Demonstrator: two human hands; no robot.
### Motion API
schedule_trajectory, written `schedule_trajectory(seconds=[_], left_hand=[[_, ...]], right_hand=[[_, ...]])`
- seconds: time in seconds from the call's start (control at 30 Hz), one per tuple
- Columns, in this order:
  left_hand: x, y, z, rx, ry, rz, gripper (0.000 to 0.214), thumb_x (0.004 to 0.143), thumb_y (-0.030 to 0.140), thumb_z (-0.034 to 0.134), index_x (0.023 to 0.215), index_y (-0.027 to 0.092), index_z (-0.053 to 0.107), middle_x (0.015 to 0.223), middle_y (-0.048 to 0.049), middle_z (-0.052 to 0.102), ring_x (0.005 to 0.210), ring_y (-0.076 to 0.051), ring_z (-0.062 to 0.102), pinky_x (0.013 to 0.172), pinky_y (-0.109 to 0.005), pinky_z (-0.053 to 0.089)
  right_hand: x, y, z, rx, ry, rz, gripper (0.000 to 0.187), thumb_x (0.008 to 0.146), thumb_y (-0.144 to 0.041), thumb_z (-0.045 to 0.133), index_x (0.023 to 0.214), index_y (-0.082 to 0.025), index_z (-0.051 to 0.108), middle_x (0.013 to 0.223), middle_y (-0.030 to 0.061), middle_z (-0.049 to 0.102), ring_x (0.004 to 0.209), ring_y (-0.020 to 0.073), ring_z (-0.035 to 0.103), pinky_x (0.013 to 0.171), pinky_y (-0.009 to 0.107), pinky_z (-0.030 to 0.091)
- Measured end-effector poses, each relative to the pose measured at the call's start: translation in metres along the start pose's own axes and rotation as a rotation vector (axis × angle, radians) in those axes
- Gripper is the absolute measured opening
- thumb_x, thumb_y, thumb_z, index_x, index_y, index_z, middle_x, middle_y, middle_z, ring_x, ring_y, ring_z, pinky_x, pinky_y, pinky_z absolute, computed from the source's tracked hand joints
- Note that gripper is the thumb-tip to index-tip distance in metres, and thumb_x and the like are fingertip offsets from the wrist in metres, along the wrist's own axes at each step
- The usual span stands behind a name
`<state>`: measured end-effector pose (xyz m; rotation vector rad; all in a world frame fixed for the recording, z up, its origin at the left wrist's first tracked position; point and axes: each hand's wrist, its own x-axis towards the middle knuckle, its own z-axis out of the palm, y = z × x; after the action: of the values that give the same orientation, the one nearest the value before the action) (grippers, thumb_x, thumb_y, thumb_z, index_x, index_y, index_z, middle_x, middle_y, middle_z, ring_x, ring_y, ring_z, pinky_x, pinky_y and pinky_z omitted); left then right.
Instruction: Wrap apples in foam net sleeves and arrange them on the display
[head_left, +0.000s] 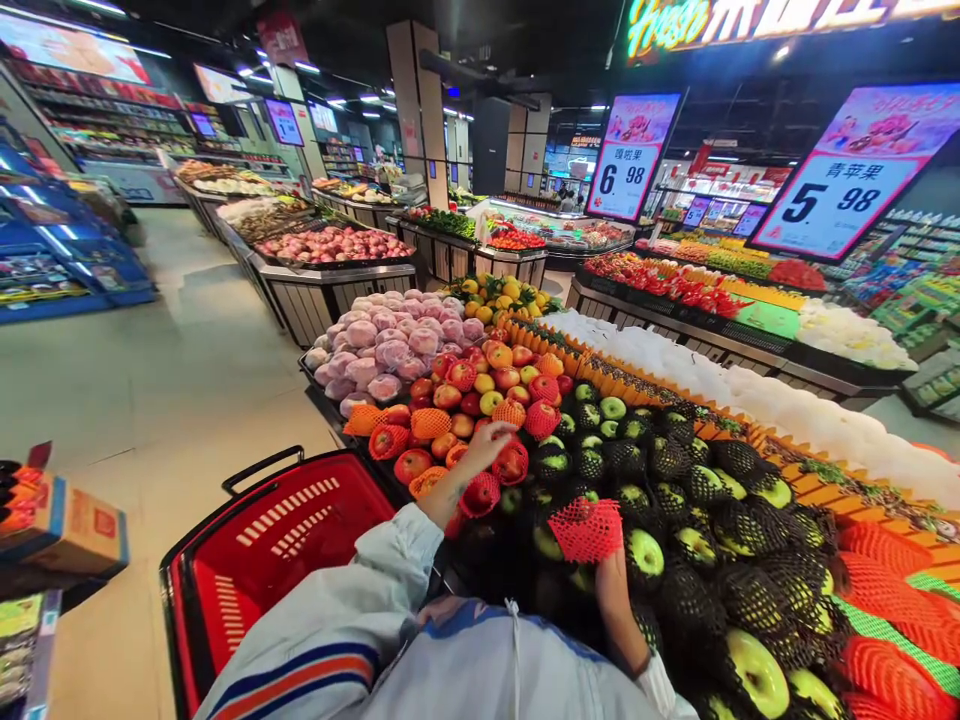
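My left hand (487,447) is over the red apples, fingers stretched out and apart. Just below its fingertips is an apple in a red foam net (511,463); whether they touch I cannot tell. My right hand (611,568) holds a red foam net (586,530) above the green apples, and the net hides most of its fingers. Whether a fruit is inside that net does not show. Around the left hand lie loose red apples (448,396), some in orange or red nets. Green apples (645,553) in black nets surround the right hand.
A red shopping basket (292,530) with a black rim stands at my left. Pink wrapped fruit (394,345) is piled behind the apples. White wrapped produce (720,385) runs along the right, behind an orange divider. Price signs (634,157) hang above; a boxed display (86,520) stands far left.
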<state>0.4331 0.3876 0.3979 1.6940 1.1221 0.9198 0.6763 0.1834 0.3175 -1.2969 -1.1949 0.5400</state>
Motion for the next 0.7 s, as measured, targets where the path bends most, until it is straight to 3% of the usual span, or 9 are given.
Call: schedule_trajectory(seconds=[0.1, 0.17, 0.3, 0.4, 0.53, 0.7], left_hand=[[0.031, -0.015, -0.018, 0.135, 0.123, -0.058, 0.038, 0.089, 0.014, 0.059, 0.126, 0.011, 0.065, 0.135, -0.0179, 0.066, 0.119, -0.028, 0.064, 0.109, -0.042, 0.047], [0.045, -0.021, -0.018, 0.232, 0.149, -0.075, 0.047, 0.085, 0.014, 0.067, 0.131, 0.009, 0.06, 0.141, -0.0211, 0.061, 0.126, -0.03, 0.06, 0.112, -0.042, 0.044], [0.061, -0.025, -0.003, 0.421, 0.157, -0.079, 0.064, 0.08, 0.023, 0.078, 0.137, 0.01, 0.052, 0.148, -0.0224, 0.054, 0.138, -0.033, 0.05, 0.118, -0.043, 0.036], [0.068, -0.023, 0.01, 0.545, 0.153, -0.093, 0.072, 0.073, 0.026, 0.083, 0.137, 0.014, 0.052, 0.148, -0.0211, 0.053, 0.139, -0.037, 0.047, 0.114, -0.047, 0.038], [0.076, -0.02, 0.019, 0.661, 0.148, -0.107, 0.083, 0.065, 0.024, 0.088, 0.139, 0.015, 0.05, 0.147, -0.0223, 0.053, 0.138, -0.041, 0.046, 0.108, -0.047, 0.042], [0.082, -0.023, 0.015, 0.694, 0.137, -0.116, 0.084, 0.061, 0.026, 0.09, 0.135, 0.016, 0.052, 0.141, -0.0197, 0.056, 0.133, -0.038, 0.052, 0.104, -0.043, 0.045]], right_hand=[[-0.001, -0.01, 0.006, 0.063, 0.015, 0.035, 0.058, 0.106, -0.05, 0.041, 0.158, -0.023, 0.041, 0.156, 0.0135, 0.055, 0.143, 0.0268, 0.054, 0.111, 0.047, 0.052], [-0.002, -0.01, 0.009, 0.104, 0.017, 0.063, 0.063, 0.104, -0.052, 0.047, 0.159, -0.024, 0.039, 0.157, 0.0125, 0.054, 0.147, 0.0266, 0.05, 0.116, 0.047, 0.048], [-0.003, 0.002, 0.01, 0.157, 0.059, 0.158, 0.072, 0.094, -0.065, 0.056, 0.152, -0.022, 0.051, 0.15, 0.0133, 0.061, 0.15, 0.0299, 0.046, 0.122, 0.051, 0.039], [-0.004, 0.009, 0.009, 0.158, 0.11, 0.203, 0.08, 0.085, -0.072, 0.062, 0.146, -0.02, 0.058, 0.144, 0.0149, 0.065, 0.145, 0.0335, 0.051, 0.12, 0.053, 0.041], [-0.004, 0.008, 0.009, 0.153, 0.101, 0.209, 0.073, 0.085, -0.068, 0.063, 0.14, -0.02, 0.064, 0.142, 0.0133, 0.068, 0.144, 0.0323, 0.052, 0.119, 0.049, 0.041], [-0.006, 0.004, 0.008, 0.147, 0.089, 0.211, 0.066, 0.086, -0.063, 0.064, 0.138, -0.022, 0.066, 0.139, 0.0105, 0.07, 0.146, 0.0296, 0.051, 0.116, 0.044, 0.045]])
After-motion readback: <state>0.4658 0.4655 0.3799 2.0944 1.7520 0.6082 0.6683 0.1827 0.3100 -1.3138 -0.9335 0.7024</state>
